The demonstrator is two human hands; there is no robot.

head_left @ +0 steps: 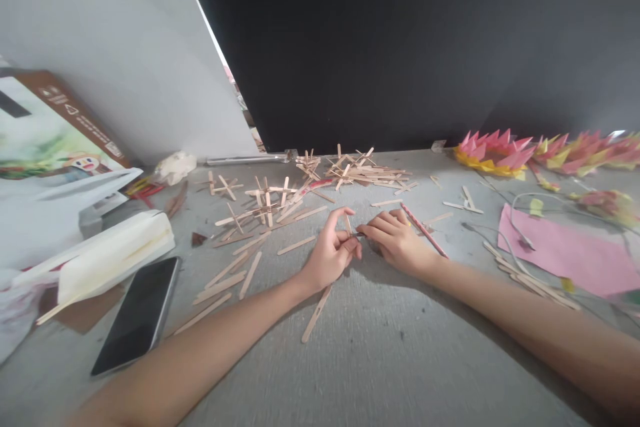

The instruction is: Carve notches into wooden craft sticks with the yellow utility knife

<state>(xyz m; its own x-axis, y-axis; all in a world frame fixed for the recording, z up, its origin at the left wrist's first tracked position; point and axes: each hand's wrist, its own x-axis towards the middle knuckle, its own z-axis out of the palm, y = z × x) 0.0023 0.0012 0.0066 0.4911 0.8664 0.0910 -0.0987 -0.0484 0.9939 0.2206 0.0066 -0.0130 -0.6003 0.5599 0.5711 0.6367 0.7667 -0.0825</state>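
My left hand (331,252) and my right hand (397,238) meet at the middle of the grey table (380,347). Their fingertips pinch a small thin stick piece (358,234) between them. A pink pencil-like stick (425,231) lies under or along my right hand; I cannot tell if the hand grips it. Loose wooden craft sticks (240,277) lie left of my left hand, one stick (317,313) under its wrist. Glued crossed sticks (260,203) and a stick pile (360,170) sit farther back.
A black phone (137,313) and a white open notebook (113,257) lie at the left, with a printed box (50,147) behind. Pink paper (570,253), a grey cord (510,240) and pink-yellow paper flowers (495,153) are at the right. A black panel stands behind.
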